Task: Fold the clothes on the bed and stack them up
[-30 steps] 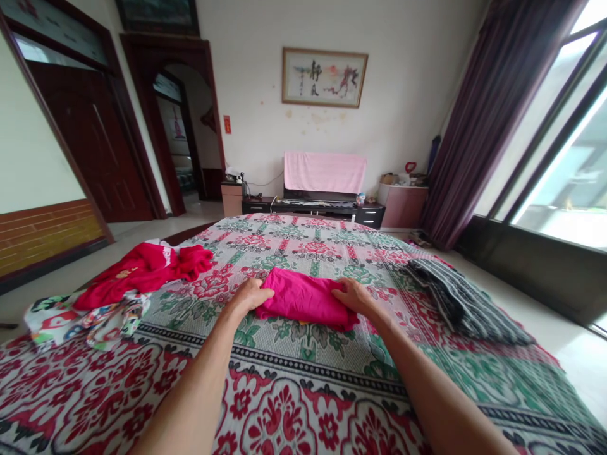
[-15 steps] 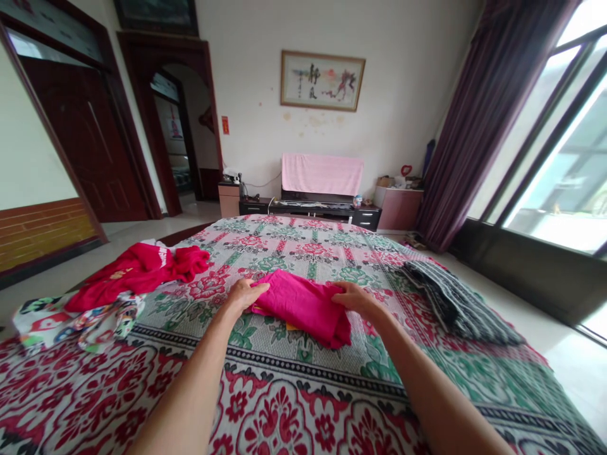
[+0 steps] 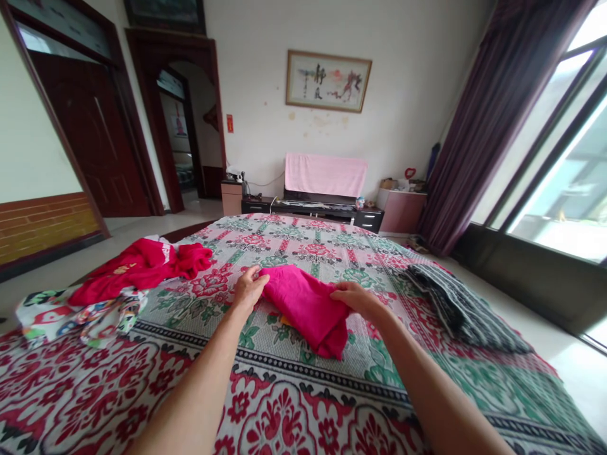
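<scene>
"What are the hands doing over there on the bed (image 3: pixel 279 373)?"

"They're both gripping the bright pink, folded cloth garment (image 3: pixel 303 300). The left hand (image 3: pixel 249 287) is pinching its far left corner between thumb and fingers, and the right hand (image 3: pixel 355 298) is closing thumb and fingers on its right edge."

"And where is the pink garment lying?"

"It's resting around the middle of the bed, on the woven cover with red, green and white flowers. It's slanting a bit, with one corner pointing toward the near side. A small yellow patch (image 3: pixel 285 320) is peeking out at its near left edge."

"What's sitting off to the left?"

"A crumpled red garment (image 3: pixel 137 268) with pale lettering is lying there, and a white cloth with multicoloured prints (image 3: pixel 52 319) is spreading out at its near side, touching it."

"I'm seeing something dark on the right, too."

"That's a black-and-grey striped textile (image 3: pixel 465 309), lying well apart from the hands. Past the far end of the bed, a pale pink cloth (image 3: pixel 325 174) is hanging over something on the low black cabinet (image 3: pixel 370 219) by the wall."
</scene>
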A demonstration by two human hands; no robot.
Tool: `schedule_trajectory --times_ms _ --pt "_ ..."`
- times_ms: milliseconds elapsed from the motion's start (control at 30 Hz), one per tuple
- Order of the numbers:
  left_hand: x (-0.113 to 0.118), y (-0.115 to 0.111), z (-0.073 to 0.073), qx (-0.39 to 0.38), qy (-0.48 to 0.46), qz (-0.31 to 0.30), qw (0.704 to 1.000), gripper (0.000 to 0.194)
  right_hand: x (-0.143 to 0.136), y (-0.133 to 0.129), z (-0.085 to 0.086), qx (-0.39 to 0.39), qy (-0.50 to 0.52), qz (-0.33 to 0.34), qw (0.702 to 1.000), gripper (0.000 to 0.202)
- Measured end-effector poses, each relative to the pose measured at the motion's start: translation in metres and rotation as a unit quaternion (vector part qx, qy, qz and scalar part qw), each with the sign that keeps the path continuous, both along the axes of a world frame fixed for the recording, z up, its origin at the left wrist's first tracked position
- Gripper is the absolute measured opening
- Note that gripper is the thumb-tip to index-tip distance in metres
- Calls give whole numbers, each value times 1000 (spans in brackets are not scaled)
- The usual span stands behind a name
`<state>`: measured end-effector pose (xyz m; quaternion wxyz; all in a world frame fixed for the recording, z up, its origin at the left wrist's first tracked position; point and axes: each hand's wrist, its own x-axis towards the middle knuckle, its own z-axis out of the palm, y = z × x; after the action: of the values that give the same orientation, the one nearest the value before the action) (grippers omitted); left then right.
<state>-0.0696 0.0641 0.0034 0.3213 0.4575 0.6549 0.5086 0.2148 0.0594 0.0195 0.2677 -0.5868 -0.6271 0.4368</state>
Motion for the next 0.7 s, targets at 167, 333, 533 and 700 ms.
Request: schedule_trajectory --times_ms 167,333,533,700 --pt "-5 -11 8 -78 -28 -103 991 78 6 5 -4 75 -122 -2 990 14" --pt "-8 -27 32 -150 -4 -188 971 69 -4 17 -3 99 -92 25 991 49" --pt "-9 -26 26 -88 -7 -218 972 81 -11 32 4 47 -91 117 988 57" --pt "-12 -27 20 -58 -52 -285 955 71 -12 28 5 -22 0 89 996 46"
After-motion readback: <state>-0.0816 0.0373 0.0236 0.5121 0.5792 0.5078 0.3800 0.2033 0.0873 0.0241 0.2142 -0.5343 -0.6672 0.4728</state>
